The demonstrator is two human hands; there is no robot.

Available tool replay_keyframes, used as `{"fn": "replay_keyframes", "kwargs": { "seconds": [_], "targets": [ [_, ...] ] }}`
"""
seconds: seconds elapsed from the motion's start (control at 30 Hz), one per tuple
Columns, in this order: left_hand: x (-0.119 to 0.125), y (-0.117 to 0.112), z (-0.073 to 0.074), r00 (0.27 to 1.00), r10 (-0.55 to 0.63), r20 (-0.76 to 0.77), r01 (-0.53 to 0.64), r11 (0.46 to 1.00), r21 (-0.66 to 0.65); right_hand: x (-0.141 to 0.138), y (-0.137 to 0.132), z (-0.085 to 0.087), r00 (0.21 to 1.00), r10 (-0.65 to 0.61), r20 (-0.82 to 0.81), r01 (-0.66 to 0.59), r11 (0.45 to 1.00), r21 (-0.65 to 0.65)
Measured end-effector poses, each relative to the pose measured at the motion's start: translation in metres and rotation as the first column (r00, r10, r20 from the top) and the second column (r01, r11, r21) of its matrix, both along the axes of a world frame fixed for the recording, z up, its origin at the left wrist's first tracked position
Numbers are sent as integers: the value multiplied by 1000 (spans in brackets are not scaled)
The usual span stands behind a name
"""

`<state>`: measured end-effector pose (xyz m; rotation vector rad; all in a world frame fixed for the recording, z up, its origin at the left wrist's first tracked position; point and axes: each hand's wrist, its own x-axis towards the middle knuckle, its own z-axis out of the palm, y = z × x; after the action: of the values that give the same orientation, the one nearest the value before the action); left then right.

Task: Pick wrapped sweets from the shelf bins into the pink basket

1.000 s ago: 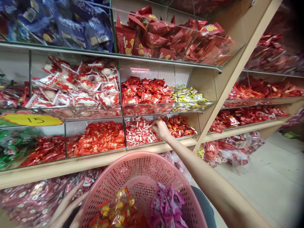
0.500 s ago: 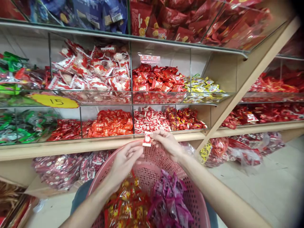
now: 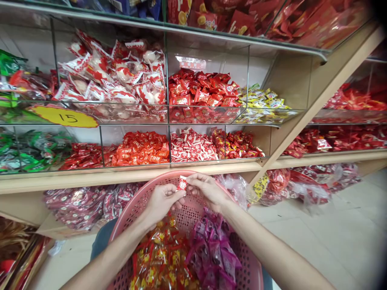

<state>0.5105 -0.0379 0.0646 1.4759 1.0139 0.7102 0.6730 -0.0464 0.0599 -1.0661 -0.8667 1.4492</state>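
A small red-and-white wrapped candy (image 3: pixel 182 183) is pinched between both hands above a pink perforated basket (image 3: pixel 123 217). My left hand (image 3: pixel 163 200) grips its lower end between thumb and fingers. With closed fingertips, my right hand (image 3: pixel 208 189) holds its upper right edge. Below, inside the basket, lie gold-and-red clear-wrapped sweets (image 3: pixel 160 257) on the left and purple-wrapped sweets (image 3: pixel 214 249) on the right. Similar red-and-white candies (image 3: pixel 192 146) fill the low shelf compartment just beyond my hands.
Glass-fronted shelves hold orange-red packets (image 3: pixel 142 149), red packets (image 3: pixel 202 94), and yellow packets (image 3: pixel 266 102). A yellow price tag (image 3: pixel 65 117) reads 15. A wooden shelf edge (image 3: pixel 90 180) runs behind the basket. Stuffed plastic bags (image 3: pixel 78 205) sit beneath it, with tiled floor (image 3: pixel 320 233) at right.
The candy has come down and slightly left, turning to a tilt. My left fingers, previously beside it, now pinch its lower end. The shelves appear higher in view.
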Motion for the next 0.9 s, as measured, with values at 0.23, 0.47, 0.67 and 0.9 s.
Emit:
{"fn": "replay_keyframes", "kwargs": {
  "seconds": [0.23,0.47,0.67,0.9],
  "targets": [
    [-13,5,-28,988,-44,-147,41,999,-24,1,2,-41,986,19,167,-1,994,-108],
    [-40,4,-30,877,-75,-475,282,880,381,-8,26,-87,829,129,544,-22,980,-198],
    [-15,-28,-55,521,-288,-803,779,544,310,-19,34,-108,733,133,667,-16,984,-180],
    [-30,-27,-74,436,-192,-879,732,644,222,-22,42,-121,615,71,786,24,994,-108]
  ]
}}
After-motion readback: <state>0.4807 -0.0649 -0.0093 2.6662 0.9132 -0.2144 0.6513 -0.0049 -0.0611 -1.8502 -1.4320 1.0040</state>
